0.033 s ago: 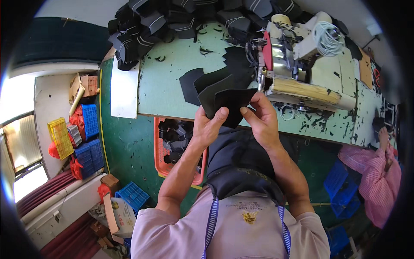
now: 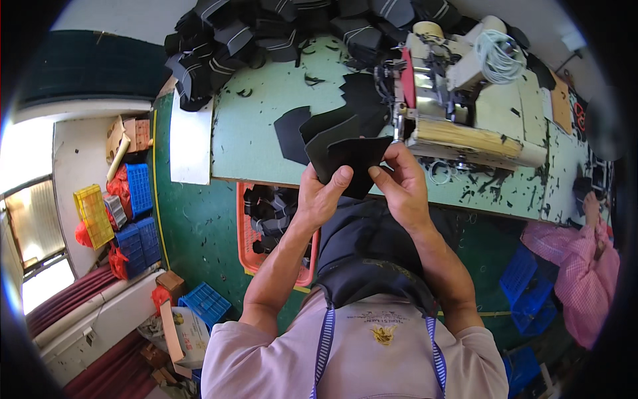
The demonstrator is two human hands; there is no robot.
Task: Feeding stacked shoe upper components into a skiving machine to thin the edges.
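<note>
The left hand (image 2: pixel 320 196) is clamping black pieces (image 2: pixel 354 154) in a closed grip; the right hand (image 2: pixel 404 185) is pinching their right edge.

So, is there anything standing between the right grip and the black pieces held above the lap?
Nothing visible is in the way: the right grip touches the black pieces at their right edge, while the left grip holds them.

Workroom as I view it remotely: a pale green worktable (image 2: pixel 249 136) stands over a green floor (image 2: pixel 199 209); to the table's left, a yellow floor line (image 2: pixel 156 179); farther left, brightly lit windows (image 2: pixel 30 213).
</note>
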